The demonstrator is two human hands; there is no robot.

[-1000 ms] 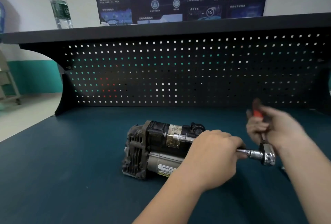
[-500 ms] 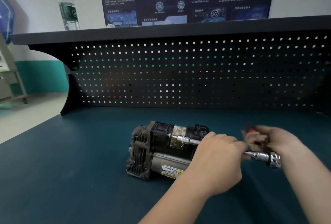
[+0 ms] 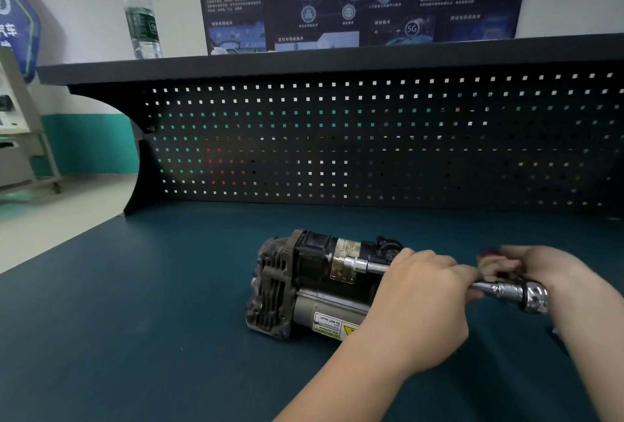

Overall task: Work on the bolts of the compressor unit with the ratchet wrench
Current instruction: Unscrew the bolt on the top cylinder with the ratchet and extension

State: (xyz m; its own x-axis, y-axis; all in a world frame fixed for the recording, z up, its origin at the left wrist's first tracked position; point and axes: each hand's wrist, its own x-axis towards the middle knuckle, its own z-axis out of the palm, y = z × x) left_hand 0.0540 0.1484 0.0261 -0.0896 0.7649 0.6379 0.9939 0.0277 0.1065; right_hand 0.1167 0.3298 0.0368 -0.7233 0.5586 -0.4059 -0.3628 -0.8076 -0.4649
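The compressor unit (image 3: 304, 283) lies on its side on the dark teal bench (image 3: 135, 320), with a yellow warning label facing me. A chrome extension bar (image 3: 366, 265) with a socket runs from its black body to the right. My left hand (image 3: 422, 300) grips that bar near its middle. The ratchet wrench head (image 3: 530, 295) sits at the bar's right end. My right hand (image 3: 540, 273) holds the wrench's red handle, which lies low and is mostly hidden and blurred. The bolt under the socket is not visible.
A black perforated back panel (image 3: 371, 144) rises behind the bench, topped by a shelf (image 3: 304, 60) with a water bottle (image 3: 141, 16). A poster hangs on the wall above. The bench's left edge borders open floor.
My right hand has swung the wrench handle down from upright to nearly level with the bench. My left hand has kept its hold on the extension bar.
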